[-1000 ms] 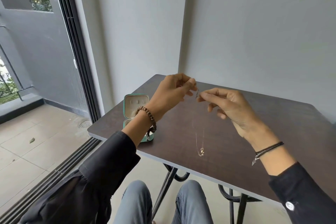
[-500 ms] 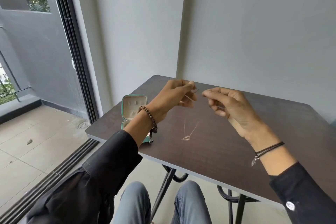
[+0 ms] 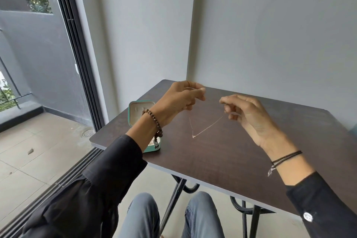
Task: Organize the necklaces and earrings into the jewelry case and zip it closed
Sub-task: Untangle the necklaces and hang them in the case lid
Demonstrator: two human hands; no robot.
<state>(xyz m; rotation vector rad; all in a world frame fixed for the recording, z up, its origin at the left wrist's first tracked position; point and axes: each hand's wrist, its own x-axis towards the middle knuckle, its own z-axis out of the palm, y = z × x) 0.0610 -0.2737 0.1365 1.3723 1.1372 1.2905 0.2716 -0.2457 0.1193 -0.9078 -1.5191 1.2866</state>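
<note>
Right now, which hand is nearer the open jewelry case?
The left hand, wearing the brown bead bracelet: its wrist crosses in front of the teal jewelry case. The right hand is beyond the hanging necklace.

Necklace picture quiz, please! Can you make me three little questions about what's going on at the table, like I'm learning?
1. True or false: the jewelry case is zipped shut.
2. Pick one: the case sits A) on the person's left side of the table, B) on the right side, C) in the person's lap.
3. Short answer: what thin thing hangs between the left hand and the right hand?

Key
1. False: its lid stands open.
2. A.
3. The necklace, sagging in a V with both hands pinching it.
</note>
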